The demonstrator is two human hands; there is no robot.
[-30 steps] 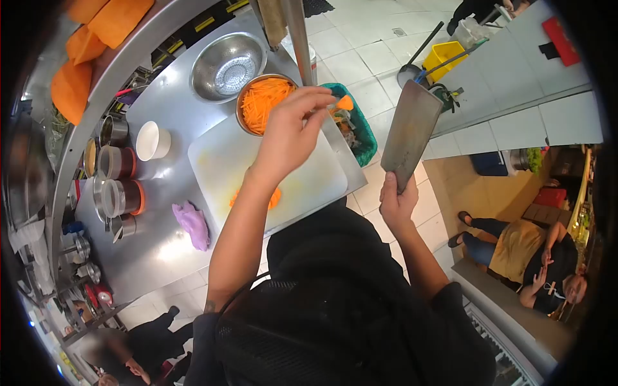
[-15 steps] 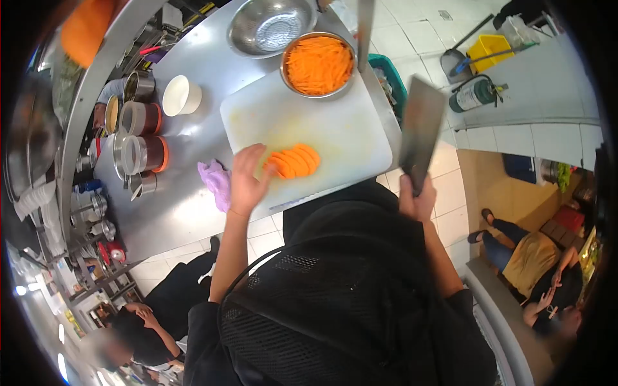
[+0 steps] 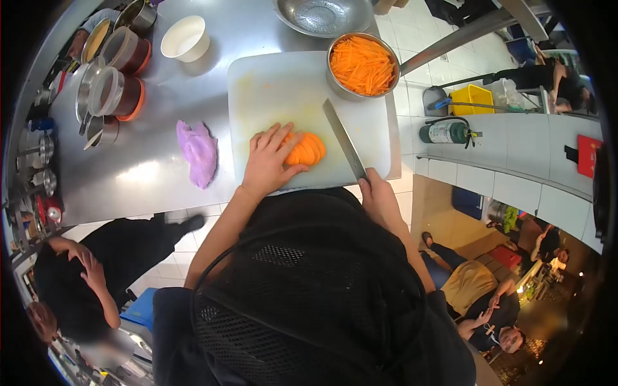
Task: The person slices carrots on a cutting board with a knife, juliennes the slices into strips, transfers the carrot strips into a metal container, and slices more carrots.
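Observation:
Overlapping carrot slices (image 3: 309,150) lie in a fanned stack on the white cutting board (image 3: 367,132). My left hand (image 3: 265,161) rests on the left end of the stack, thumb on the near side and fingers over the far side. In my right hand (image 3: 381,198) is the handle of a cleaver (image 3: 344,138). Its blade is lowered over the board to the right of the slices, apart from them, and points away from me. A metal bowl of carrot strips (image 3: 362,65) stands at the board's far right corner.
Left of the board lie a purple cloth (image 3: 197,153) and a white tub (image 3: 185,40). Lidless plastic containers (image 3: 116,93) line the far left. An empty metal bowl (image 3: 325,16) sits behind the board. A metal post (image 3: 450,44) rises at right. Other people stand or sit nearby.
The cleaver has come down from the raised position at right to the board. My left hand now covers more of the slices, and they sit closer together. The view has shifted.

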